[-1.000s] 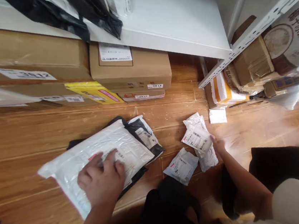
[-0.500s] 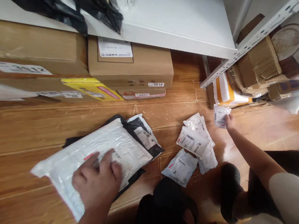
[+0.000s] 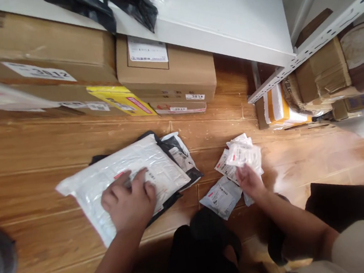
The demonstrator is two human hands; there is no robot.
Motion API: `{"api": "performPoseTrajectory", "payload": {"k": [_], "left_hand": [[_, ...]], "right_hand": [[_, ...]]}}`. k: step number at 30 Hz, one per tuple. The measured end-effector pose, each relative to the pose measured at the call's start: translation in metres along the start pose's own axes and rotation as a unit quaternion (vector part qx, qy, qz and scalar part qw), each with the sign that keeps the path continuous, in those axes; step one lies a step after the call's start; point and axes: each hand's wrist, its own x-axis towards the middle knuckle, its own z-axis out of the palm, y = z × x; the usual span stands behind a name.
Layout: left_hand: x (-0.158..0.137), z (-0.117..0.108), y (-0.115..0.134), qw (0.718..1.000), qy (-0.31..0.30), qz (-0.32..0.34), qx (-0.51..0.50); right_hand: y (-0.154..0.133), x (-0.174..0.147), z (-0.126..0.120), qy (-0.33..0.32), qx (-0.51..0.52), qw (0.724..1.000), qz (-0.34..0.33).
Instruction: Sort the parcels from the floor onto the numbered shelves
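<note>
My left hand [image 3: 130, 202] lies on a large white plastic parcel [image 3: 91, 182], fingers apart and pressed against its top. Beneath that parcel, the edges of black mailing bags [image 3: 185, 162] stick out, one with a printed label. To the right, my right hand [image 3: 250, 180] pinches a small white parcel [image 3: 242, 153] by its near edge. It is held over a loose pile of small labelled parcels and covers part of them. A grey-blue parcel [image 3: 220, 198] with a label lies at the near side of this pile, on the wooden floor.
Cardboard boxes [image 3: 175, 73] stand under the white shelf [image 3: 228, 21], with a yellow packet [image 3: 122, 100] before them. A white-and-orange box [image 3: 277, 108] and more cartons [image 3: 322, 70] sit at the right. My dark-clad knees [image 3: 196, 257] are close in front.
My right hand has moved left with the small parcel, from beside the white-and-orange box to over the small pile. My left hand stays on the large parcel; the view has shifted slightly.
</note>
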Motion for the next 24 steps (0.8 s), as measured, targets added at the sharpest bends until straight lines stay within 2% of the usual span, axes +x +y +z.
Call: {"api": "performPoseTrajectory", "payload": {"k": [2,4,5,7,8,9,11,13,16,20,22,24], "left_hand": [[0.000,0.000,0.001,1.000,-0.009,-0.008,-0.003],[-0.001,0.000,0.000,1.000,-0.010,-0.015,-0.011],[-0.002,0.001,0.000,1.000,-0.009,-0.016,-0.014],[-0.003,0.003,-0.003,1.000,-0.006,-0.010,-0.014],[-0.003,0.005,-0.004,1.000,-0.004,-0.004,-0.011],[-0.004,0.006,-0.004,1.000,0.000,0.002,-0.007],[-0.003,0.007,-0.005,1.000,0.009,0.012,-0.001],[-0.003,0.008,-0.006,1.000,0.011,0.017,0.003],[-0.003,0.007,-0.006,1.000,0.007,0.012,0.011],[-0.004,0.006,-0.005,1.000,-0.003,0.012,0.010],[-0.005,0.005,-0.005,1.000,-0.002,0.016,0.005],[-0.005,0.005,-0.005,1.000,0.004,0.019,0.000]], "right_hand": [[0.030,-0.020,0.025,-0.083,-0.043,0.991,0.092],[0.037,-0.030,0.039,-0.119,-0.155,0.976,0.100],[0.030,-0.030,0.040,-0.102,-0.213,0.969,0.068],[0.004,-0.018,0.034,0.002,-0.324,0.945,-0.034],[-0.013,-0.008,0.028,0.062,-0.386,0.917,-0.078],[-0.030,0.002,0.021,0.106,-0.450,0.882,-0.092],[-0.055,0.021,0.008,0.143,-0.542,0.825,-0.070],[-0.065,0.032,0.001,0.113,-0.574,0.811,-0.008],[-0.055,0.034,0.000,0.054,-0.582,0.812,0.016],[-0.043,0.025,-0.002,0.001,-0.542,0.840,-0.031],[-0.047,0.020,-0.015,-0.066,-0.463,0.883,-0.049],[-0.055,0.017,-0.036,-0.134,-0.329,0.933,-0.057]]}}
